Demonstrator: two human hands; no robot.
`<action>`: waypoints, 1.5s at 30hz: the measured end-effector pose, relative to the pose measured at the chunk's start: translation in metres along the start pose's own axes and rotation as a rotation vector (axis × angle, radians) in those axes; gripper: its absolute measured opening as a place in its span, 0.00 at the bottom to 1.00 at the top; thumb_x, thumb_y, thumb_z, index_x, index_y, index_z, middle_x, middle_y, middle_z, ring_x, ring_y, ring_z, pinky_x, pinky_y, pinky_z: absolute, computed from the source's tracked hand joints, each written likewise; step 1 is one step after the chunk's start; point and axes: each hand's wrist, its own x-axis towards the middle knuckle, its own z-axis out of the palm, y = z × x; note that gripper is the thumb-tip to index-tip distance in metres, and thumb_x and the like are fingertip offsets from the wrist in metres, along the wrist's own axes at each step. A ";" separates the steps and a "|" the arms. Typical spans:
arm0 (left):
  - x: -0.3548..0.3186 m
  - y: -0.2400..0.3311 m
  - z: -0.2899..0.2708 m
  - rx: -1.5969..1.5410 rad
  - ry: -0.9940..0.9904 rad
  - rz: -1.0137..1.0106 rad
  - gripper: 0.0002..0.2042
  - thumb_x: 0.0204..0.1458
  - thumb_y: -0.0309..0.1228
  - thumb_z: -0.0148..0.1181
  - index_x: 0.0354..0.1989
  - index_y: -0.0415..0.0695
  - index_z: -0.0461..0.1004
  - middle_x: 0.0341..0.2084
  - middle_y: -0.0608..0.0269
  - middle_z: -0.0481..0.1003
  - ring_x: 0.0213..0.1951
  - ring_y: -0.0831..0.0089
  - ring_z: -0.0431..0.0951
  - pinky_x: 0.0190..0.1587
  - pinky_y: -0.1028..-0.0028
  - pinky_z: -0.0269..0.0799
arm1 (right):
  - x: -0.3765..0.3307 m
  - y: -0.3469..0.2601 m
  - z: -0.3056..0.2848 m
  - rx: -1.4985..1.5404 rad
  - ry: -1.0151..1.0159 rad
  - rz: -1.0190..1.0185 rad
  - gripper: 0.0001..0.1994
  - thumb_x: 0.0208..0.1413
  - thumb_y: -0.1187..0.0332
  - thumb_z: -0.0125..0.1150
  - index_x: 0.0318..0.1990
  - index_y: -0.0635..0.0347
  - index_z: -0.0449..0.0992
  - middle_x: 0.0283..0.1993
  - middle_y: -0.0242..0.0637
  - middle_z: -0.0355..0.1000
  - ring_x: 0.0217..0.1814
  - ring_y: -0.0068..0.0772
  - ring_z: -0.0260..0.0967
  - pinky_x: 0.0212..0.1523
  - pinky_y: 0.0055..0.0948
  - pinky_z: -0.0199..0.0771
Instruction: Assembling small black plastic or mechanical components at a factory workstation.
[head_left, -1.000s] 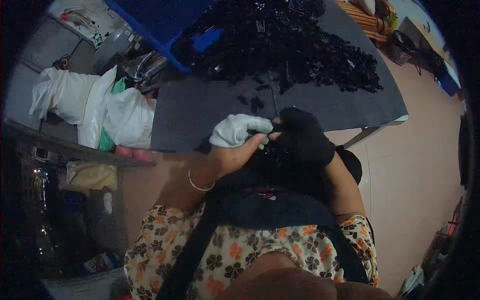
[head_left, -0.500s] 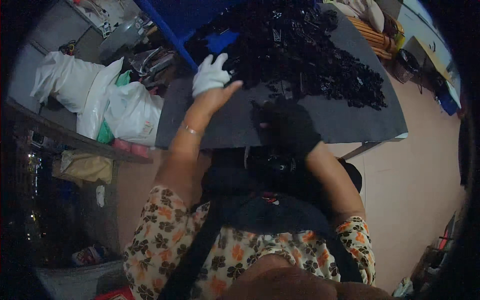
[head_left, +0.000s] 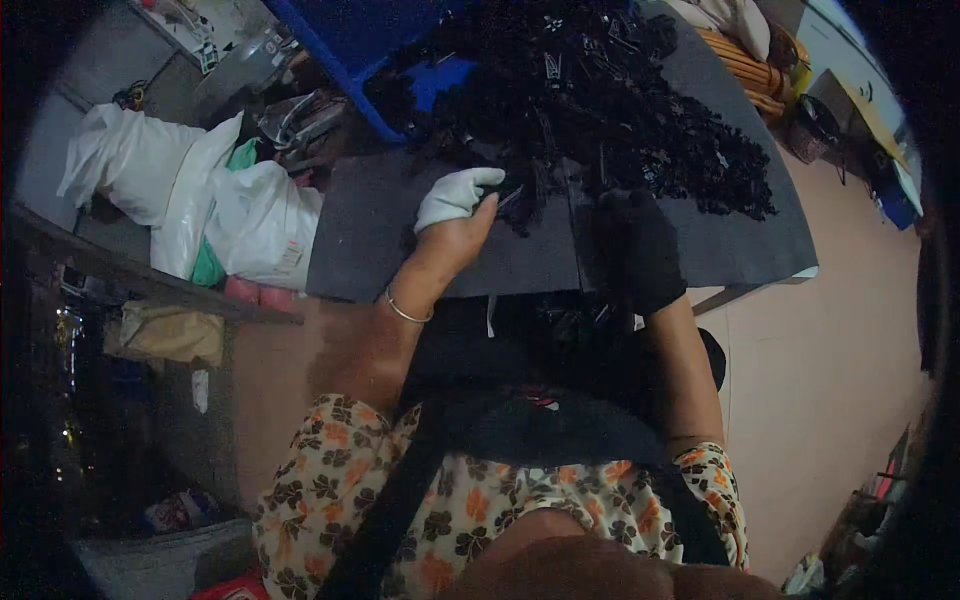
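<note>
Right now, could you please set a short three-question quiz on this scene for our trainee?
1. True or false: both hands wear gloves of the same colour.
2. Which hand reaches the edge of the heap of small black parts? A) left hand B) right hand
3. What colour is the crate behind the heap?

Key:
1. False: the left hand has a white fingertip cover, the right hand a black glove.
2. A.
3. Blue.

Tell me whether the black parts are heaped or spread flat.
Heaped: the black parts pile thickly on the dark table, thinning to strays near the left hand.
</note>
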 end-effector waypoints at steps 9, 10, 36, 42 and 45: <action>0.007 0.012 0.001 0.581 0.080 0.302 0.12 0.39 0.32 0.63 0.35 0.46 0.76 0.39 0.53 0.72 0.44 0.56 0.70 0.47 0.65 0.65 | -0.005 0.011 0.012 0.212 -0.073 0.029 0.07 0.51 0.72 0.53 0.38 0.58 0.72 0.34 0.37 0.68 0.37 0.33 0.68 0.37 0.30 0.68; 0.008 0.017 0.001 0.582 0.081 0.304 0.12 0.39 0.32 0.63 0.35 0.46 0.76 0.39 0.53 0.72 0.44 0.56 0.70 0.47 0.65 0.65 | -0.006 0.008 0.008 0.063 0.015 -0.084 0.06 0.51 0.73 0.52 0.38 0.58 0.71 0.34 0.35 0.68 0.37 0.31 0.68 0.37 0.29 0.67; -0.001 0.044 -0.002 0.299 0.085 0.260 0.12 0.46 0.24 0.55 0.41 0.41 0.71 0.36 0.56 0.73 0.37 0.67 0.74 0.38 0.73 0.70 | -0.012 -0.015 0.001 0.303 0.274 -0.191 0.05 0.41 0.77 0.58 0.28 0.60 0.70 0.28 0.40 0.68 0.31 0.41 0.68 0.31 0.32 0.67; -0.013 0.049 0.004 -0.747 -0.123 -0.279 0.10 0.54 0.23 0.48 0.43 0.35 0.69 0.37 0.58 0.73 0.34 0.74 0.75 0.31 0.80 0.73 | -0.013 -0.023 -0.002 0.421 0.190 -0.131 0.06 0.41 0.80 0.56 0.29 0.61 0.70 0.31 0.40 0.69 0.34 0.38 0.69 0.35 0.28 0.68; -0.019 0.050 0.012 -0.811 -0.141 -0.245 0.11 0.53 0.23 0.49 0.44 0.33 0.69 0.34 0.58 0.73 0.31 0.74 0.76 0.29 0.80 0.73 | -0.016 -0.025 0.009 0.480 0.263 -0.088 0.07 0.41 0.80 0.57 0.30 0.61 0.70 0.31 0.39 0.69 0.33 0.38 0.69 0.35 0.28 0.68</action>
